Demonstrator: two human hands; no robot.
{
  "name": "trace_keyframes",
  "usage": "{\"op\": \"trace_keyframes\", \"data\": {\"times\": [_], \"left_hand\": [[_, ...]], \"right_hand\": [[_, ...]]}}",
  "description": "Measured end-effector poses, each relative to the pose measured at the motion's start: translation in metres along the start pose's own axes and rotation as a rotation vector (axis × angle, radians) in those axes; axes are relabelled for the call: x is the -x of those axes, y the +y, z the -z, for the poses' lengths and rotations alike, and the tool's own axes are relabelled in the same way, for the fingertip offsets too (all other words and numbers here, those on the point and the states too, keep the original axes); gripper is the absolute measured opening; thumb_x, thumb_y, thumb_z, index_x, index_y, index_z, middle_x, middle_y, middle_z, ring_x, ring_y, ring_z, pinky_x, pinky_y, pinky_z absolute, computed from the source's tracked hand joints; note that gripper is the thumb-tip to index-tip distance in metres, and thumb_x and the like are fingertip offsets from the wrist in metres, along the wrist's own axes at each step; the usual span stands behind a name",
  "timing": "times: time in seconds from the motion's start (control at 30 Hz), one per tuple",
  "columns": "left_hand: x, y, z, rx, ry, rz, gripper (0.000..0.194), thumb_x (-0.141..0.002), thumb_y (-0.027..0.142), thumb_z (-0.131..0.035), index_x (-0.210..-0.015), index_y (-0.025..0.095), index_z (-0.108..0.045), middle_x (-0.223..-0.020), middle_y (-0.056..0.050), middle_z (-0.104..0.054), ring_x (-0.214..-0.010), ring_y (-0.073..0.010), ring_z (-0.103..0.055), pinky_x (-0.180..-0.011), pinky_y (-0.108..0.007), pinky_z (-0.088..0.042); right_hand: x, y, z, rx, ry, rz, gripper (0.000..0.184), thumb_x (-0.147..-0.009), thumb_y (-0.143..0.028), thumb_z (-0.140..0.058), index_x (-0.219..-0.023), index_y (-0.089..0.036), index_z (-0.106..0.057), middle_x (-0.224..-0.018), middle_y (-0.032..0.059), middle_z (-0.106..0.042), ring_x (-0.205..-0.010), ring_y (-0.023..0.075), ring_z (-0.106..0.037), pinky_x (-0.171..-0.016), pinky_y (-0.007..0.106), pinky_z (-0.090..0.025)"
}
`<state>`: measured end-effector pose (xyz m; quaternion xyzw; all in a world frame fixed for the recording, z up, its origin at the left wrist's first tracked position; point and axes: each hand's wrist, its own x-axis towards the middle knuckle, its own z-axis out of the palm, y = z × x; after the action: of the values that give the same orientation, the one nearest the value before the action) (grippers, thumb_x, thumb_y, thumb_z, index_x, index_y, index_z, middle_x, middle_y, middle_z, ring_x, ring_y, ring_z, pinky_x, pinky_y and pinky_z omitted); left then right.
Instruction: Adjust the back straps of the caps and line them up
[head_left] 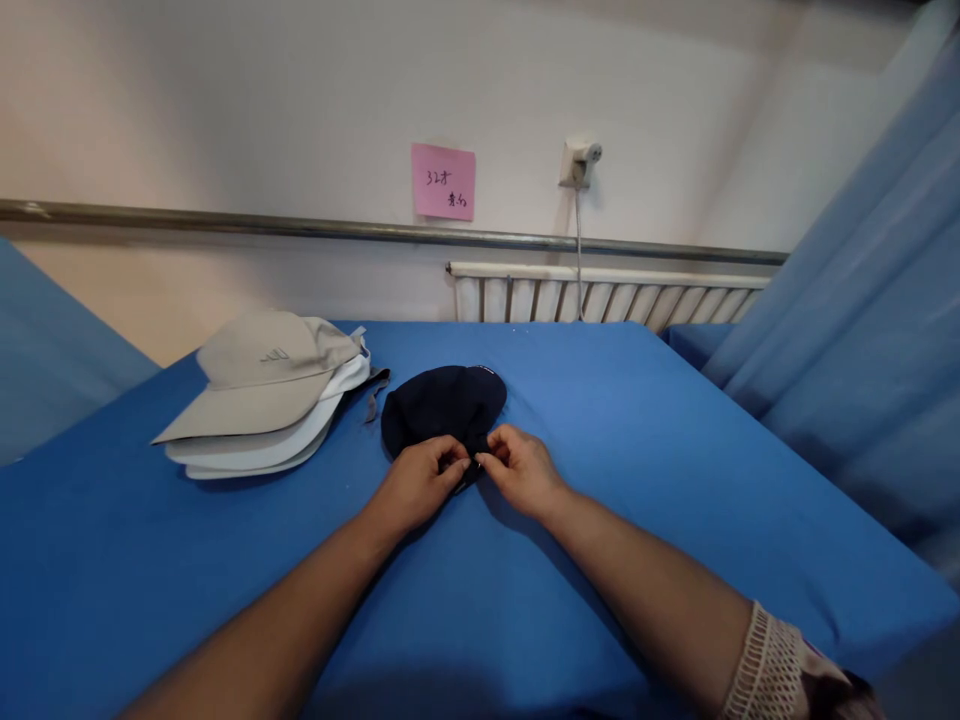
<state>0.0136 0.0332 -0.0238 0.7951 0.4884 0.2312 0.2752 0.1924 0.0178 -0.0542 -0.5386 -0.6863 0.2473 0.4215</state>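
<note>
A dark navy cap (431, 400) lies on the blue-covered table (600, 420), its near edge under my fingers. My left hand (427, 477) pinches the cap's near edge, thumb and fingers pressed together. Close beside it, my right hand (521, 470) pinches the same edge at what looks like the strap; a small bright spot shows between the two thumbs. My fingers hide the exact part being held. To the left of the cap stands a stack of caps, with a beige one (255, 365) on top and white ones (330, 408) beneath.
Behind the table runs a metal rail (300, 226) along the wall, with a white radiator (547, 295) below it. A pink note (443, 182) and a socket with a plug (579, 160) are on the wall. A blue curtain (855, 290) hangs at the right.
</note>
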Motion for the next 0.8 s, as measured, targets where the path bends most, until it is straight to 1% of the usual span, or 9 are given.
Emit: {"op": "trace_keyframes", "data": {"times": [0.1,0.23,0.4,0.47,0.57,0.63,0.7,0.77,0.8], "left_hand": [[0.001,0.0,0.0,0.015,0.013,0.025,0.019,-0.087,0.036,-0.053,-0.083,0.02,-0.062,-0.071,0.002,-0.065,-0.064,-0.0146,-0.058,-0.06,-0.025,-0.041],[0.002,-0.001,0.005,0.027,-0.001,0.015,0.02,-0.088,0.036,-0.051,-0.086,0.021,-0.063,-0.074,0.002,-0.067,-0.067,-0.0153,-0.06,-0.065,-0.027,-0.042],[0.004,-0.002,0.01,0.058,-0.031,0.007,0.018,-0.084,0.036,-0.055,-0.087,0.021,-0.064,-0.075,0.001,-0.067,-0.068,-0.016,-0.06,-0.063,-0.027,-0.042],[0.004,-0.001,0.009,0.039,-0.045,-0.003,0.015,-0.083,0.034,-0.057,-0.086,0.021,-0.064,-0.077,0.001,-0.066,-0.068,-0.0158,-0.059,-0.062,-0.026,-0.041],[0.003,0.002,0.007,-0.029,-0.015,-0.025,0.011,-0.083,0.03,-0.057,-0.084,0.021,-0.064,-0.08,0.0,-0.066,-0.073,-0.0169,-0.06,-0.067,-0.028,-0.042],[0.003,0.005,0.007,-0.092,0.018,-0.076,0.014,-0.086,0.031,-0.055,-0.084,0.021,-0.064,-0.082,-0.002,-0.066,-0.079,-0.0188,-0.061,-0.073,-0.03,-0.044],[0.004,0.008,0.007,-0.148,0.043,-0.139,0.016,-0.087,0.035,-0.056,-0.088,0.02,-0.064,-0.087,-0.004,-0.066,-0.086,-0.0212,-0.06,-0.078,-0.033,-0.044],[0.006,0.011,0.006,-0.191,0.059,-0.185,0.023,-0.082,0.039,-0.064,-0.096,0.02,-0.063,-0.094,-0.005,-0.066,-0.09,-0.0233,-0.059,-0.08,-0.035,-0.044],[0.007,0.013,0.006,-0.209,0.06,-0.205,0.029,-0.079,0.038,-0.068,-0.1,0.02,-0.061,-0.098,-0.006,-0.065,-0.092,-0.024,-0.058,-0.081,-0.036,-0.045]], "right_hand": [[0.0,0.001,-0.001,-0.065,0.011,-0.026,0.006,-0.084,-0.023,-0.061,-0.082,-0.021,-0.056,-0.075,-0.0017,-0.064,-0.066,0.0127,-0.058,-0.063,0.024,-0.043],[0.0,0.003,-0.002,-0.124,0.013,-0.056,0.007,-0.083,-0.024,-0.061,-0.081,-0.021,-0.055,-0.073,-0.0025,-0.063,-0.065,0.0123,-0.058,-0.062,0.024,-0.044],[0.0,0.005,-0.003,-0.155,0.022,-0.063,0.008,-0.083,-0.024,-0.061,-0.08,-0.021,-0.054,-0.072,-0.0025,-0.063,-0.064,0.0125,-0.058,-0.061,0.024,-0.045],[0.0,0.006,-0.004,-0.167,0.024,-0.058,0.008,-0.082,-0.025,-0.061,-0.079,-0.021,-0.054,-0.072,-0.0024,-0.063,-0.065,0.0124,-0.058,-0.061,0.024,-0.045],[-0.002,0.008,-0.007,-0.207,0.027,-0.091,0.01,-0.081,-0.026,-0.063,-0.078,-0.021,-0.055,-0.071,-0.0025,-0.062,-0.064,0.012,-0.058,-0.061,0.024,-0.045],[-0.005,0.009,-0.01,-0.301,0.038,-0.169,0.013,-0.078,-0.027,-0.065,-0.076,-0.021,-0.054,-0.067,-0.0035,-0.06,-0.06,0.0114,-0.057,-0.058,0.024,-0.045],[-0.008,0.009,-0.011,-0.471,0.041,-0.278,0.019,-0.075,-0.027,-0.069,-0.073,-0.021,-0.051,-0.061,-0.0051,-0.057,-0.055,0.0108,-0.055,-0.055,0.024,-0.045],[-0.009,0.007,-0.009,-0.666,0.03,-0.375,0.026,-0.071,-0.029,-0.073,-0.073,-0.021,-0.049,-0.056,-0.0063,-0.055,-0.05,0.0105,-0.055,-0.053,0.024,-0.046],[-0.009,0.005,-0.007,-0.753,0.02,-0.412,0.029,-0.069,-0.031,-0.075,-0.074,-0.02,-0.049,-0.055,-0.0064,-0.055,-0.049,0.0105,-0.055,-0.052,0.024,-0.046]]}}
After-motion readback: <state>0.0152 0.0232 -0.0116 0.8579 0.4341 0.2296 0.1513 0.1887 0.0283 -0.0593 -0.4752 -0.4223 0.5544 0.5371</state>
